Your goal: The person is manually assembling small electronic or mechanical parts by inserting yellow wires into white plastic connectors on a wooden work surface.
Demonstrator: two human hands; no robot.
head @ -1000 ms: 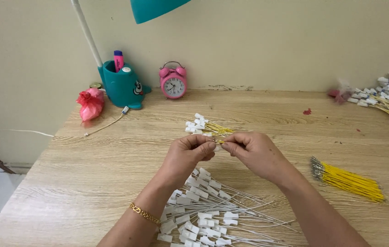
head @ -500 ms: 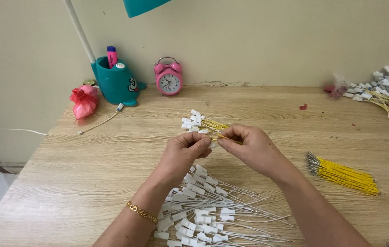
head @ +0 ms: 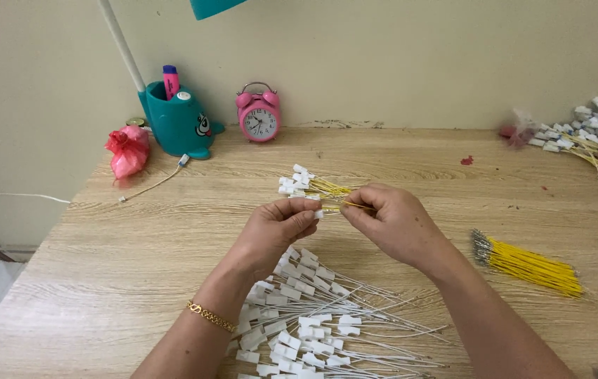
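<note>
— Left hand (head: 274, 231)?
— Raised just above the wooden bench (head: 137, 267), fingers curled in, thumb and forefinger pinched shut on a small white connector (head: 318, 214). Gold bracelet (head: 211, 316) around the wrist

— Right hand (head: 390, 221)?
— Directly opposite, nearly touching the left at the fingertips. Fingers closed on a thin yellow wire (head: 356, 205) that runs from the pinch toward the connector. Cannot tell whether wire end and connector already meet; too small and partly hidden by the fingertips

— Position of that wire and connector against the hands?
— Right in the narrow gap between both pinches, mid-bench, held off the surface

— Just behind the hands?
— Small bunch of yellow wires with white connectors (head: 306, 184), lying flat on the bench, close beyond the fingertips, fanned toward the left

— Below the hands?
— Large loose heap of white connectors on white leads (head: 306, 316), spread near the front edge, partly under the left forearm

— Off to the right?
— Neat bundle of bare-ended yellow wires (head: 530, 265), well apart from the right hand, beside the right forearm. Farther back at the right edge, another pile of finished yellow wires with white ends (head: 597, 137)

— Along the wall?
— Teal lamp base with pen holder (head: 176, 123), a pink-and-purple marker upright in it; pink twin-bell alarm clock (head: 259, 116) just beside; crumpled pink bag (head: 125, 151) to the left; thin white cable (head: 151, 184) trailing from the lamp base across the bench
</note>
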